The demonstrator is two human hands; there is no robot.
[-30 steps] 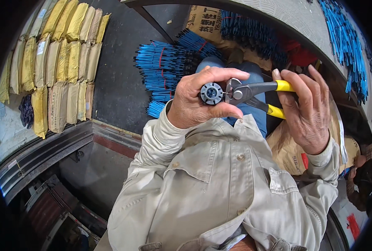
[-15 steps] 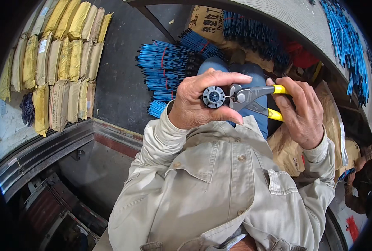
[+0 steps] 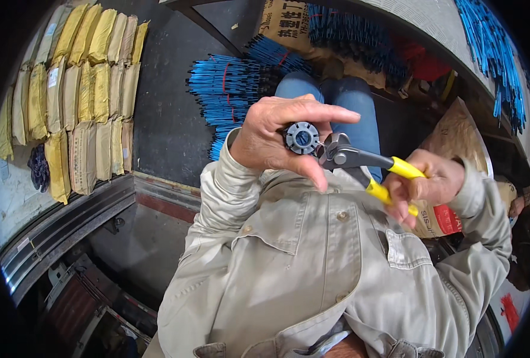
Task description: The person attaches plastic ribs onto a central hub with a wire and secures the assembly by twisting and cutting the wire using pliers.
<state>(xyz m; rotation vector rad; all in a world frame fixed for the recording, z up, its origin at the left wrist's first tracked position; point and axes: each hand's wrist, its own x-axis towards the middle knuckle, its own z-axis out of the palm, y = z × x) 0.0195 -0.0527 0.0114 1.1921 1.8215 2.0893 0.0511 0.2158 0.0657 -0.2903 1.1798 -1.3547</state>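
One slotted grey disc (image 3: 302, 138) sits on my feed between the left hand (image 3: 271, 132)'s curled thumb and fingers; the right hand (image 3: 429, 179) grips yellow-handled pliers (image 3: 340, 158), their head just beside the disc.

Blue rods (image 3: 493, 53) on grey table (image 3: 435, 24)

Dark grey floor (image 3: 163, 89), pale patterned tabletop (image 3: 432, 27), grooved metal rail (image 3: 68, 221) at left

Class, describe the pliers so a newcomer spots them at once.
Find the beige shirt at the lower middle. Near its upper edge, the right hand holds the pliers. Unlike the round grey piece at their head, they have two bright yellow handles.
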